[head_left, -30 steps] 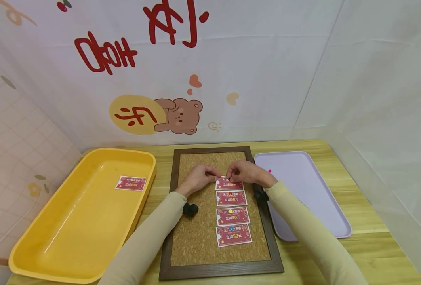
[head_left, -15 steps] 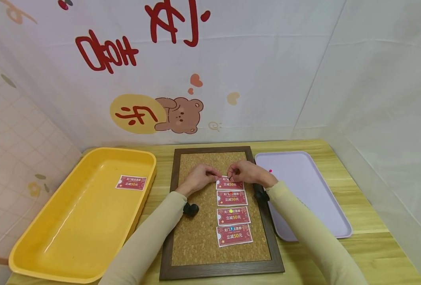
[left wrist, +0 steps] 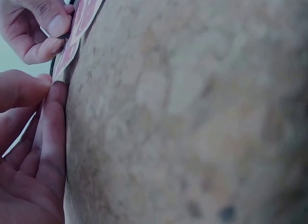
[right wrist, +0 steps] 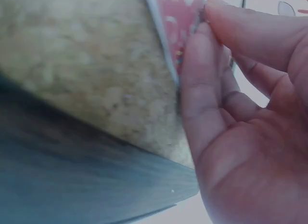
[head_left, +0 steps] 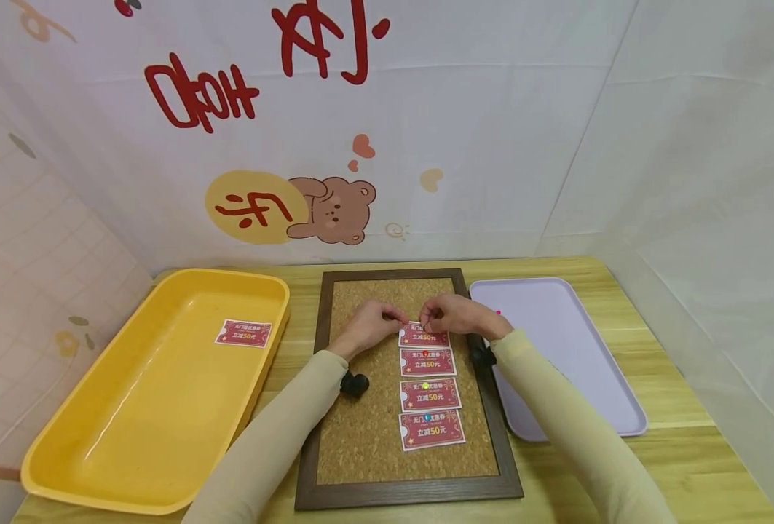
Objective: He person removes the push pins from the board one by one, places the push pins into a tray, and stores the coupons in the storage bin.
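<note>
- Coupons (head_left: 434, 433), three in red print, lie in a column on the framed corkboard (head_left: 354, 437), with blue (head_left: 427, 418), yellow (head_left: 425, 386) and red pushpins (head_left: 425, 353); held by a single pin each, they could swivel if a sleeve brushes them.
- Beyond them lies the top coupon (head_left: 419, 338). The left hand (head_left: 368, 327) pinches its upper left corner; the right hand (head_left: 455, 316) pinches a small dark object (left wrist: 62, 39) at its upper edge, likely a pushpin, too hidden to confirm.
- A slackening left pinch could let the paper skew; a slanted push could tear it or prick a fingertip.
- To either side on the wood-grain surface (head_left: 688, 444) sit a yellow tub (head_left: 137, 429), one loose coupon (head_left: 243, 333) inside, and a lilac tray (head_left: 537, 302) with a pink dot (head_left: 498, 312), perhaps another pin.
- A white backdrop (head_left: 498, 131) with a cartoon bear (head_left: 341, 211) and red characters (head_left: 203, 94) closes the far side.
</note>
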`<state>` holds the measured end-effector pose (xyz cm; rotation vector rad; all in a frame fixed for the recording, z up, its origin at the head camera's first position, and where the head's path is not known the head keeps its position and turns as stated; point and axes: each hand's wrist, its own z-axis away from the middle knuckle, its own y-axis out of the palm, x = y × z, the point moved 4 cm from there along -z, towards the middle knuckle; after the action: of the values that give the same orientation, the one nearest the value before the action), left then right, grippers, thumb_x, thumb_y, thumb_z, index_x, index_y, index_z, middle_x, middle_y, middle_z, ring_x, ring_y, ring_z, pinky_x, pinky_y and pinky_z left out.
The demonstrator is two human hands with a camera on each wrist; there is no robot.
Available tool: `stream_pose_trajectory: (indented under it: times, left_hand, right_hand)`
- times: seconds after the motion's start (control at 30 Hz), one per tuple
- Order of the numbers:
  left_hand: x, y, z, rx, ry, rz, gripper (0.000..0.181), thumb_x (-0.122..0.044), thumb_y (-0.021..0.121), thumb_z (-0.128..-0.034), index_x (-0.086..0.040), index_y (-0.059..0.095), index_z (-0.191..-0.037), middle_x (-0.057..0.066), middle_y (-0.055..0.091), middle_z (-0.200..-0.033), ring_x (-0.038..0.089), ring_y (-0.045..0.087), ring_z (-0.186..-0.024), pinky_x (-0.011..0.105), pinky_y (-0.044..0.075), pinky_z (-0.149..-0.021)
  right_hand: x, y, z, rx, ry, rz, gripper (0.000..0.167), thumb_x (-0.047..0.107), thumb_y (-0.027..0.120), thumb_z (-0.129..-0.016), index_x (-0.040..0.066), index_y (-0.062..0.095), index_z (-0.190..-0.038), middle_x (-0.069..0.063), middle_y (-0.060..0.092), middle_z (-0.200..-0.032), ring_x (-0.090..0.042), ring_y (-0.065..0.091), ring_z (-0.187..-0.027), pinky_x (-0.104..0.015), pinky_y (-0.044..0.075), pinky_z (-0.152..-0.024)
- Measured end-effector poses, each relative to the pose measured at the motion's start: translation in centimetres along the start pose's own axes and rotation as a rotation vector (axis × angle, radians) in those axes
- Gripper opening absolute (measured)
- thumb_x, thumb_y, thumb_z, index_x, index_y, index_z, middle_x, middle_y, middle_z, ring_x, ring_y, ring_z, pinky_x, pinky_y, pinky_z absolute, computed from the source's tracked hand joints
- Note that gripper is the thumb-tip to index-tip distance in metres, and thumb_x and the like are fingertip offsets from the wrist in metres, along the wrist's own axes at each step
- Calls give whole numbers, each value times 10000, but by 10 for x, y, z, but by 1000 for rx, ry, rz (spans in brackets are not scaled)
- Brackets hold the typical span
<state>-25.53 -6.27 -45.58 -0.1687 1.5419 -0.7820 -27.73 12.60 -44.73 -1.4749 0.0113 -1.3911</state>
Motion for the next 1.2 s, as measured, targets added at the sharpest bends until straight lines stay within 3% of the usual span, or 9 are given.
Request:
stream_pose_trajectory:
  times: [0.3,0.63,0.8,0.97,1.2]
  left_hand:
    - [-2,3,0,-57,-4,-33,96,-123,729,-964,-96,819,-982,23,767,-1005,195,668,-993,400,520,-917]
    - [-8,0,5,-144,-1,54,192,-61,715,-956,-6,744,-1137,78,730,-981,194,697,-891,368,559,-809]
    - [-13,-6,9,-194,-6,82,126,-69,731,-939,-35,767,-1054,58,729,-944,170,682,-841,321,541,-754]
    - [-19,-11,16,-188,-1,111,87,-102,727,-956,-60,766,-1022,46,715,-942,166,642,-834,301,505,-730]
    - [-32,-18,26,-182,9,112,83,-122,723,-969,-76,764,-1024,35,722,-972,171,648,-871,315,512,-744]
  right_hand:
    - [4,-6,7,-3,15,11,42,34,658,-977,9,688,-993,-40,667,-904,-142,557,-775,-302,464,-733]
    - [7,-16,24,-177,-46,-37,87,27,649,-973,16,725,-1014,-56,700,-900,-152,545,-739,-319,453,-681]
    - [8,-22,34,-254,-54,-60,88,70,650,-1002,41,724,-1041,-42,701,-922,-153,564,-766,-321,467,-700]
    - [14,-25,44,-300,-66,-84,101,107,651,-1023,46,721,-1063,-44,706,-951,-173,616,-826,-345,516,-765]
    - [25,-27,57,-347,-95,-68,106,106,643,-1030,53,727,-1065,-37,703,-963,-187,607,-826,-360,517,-758]
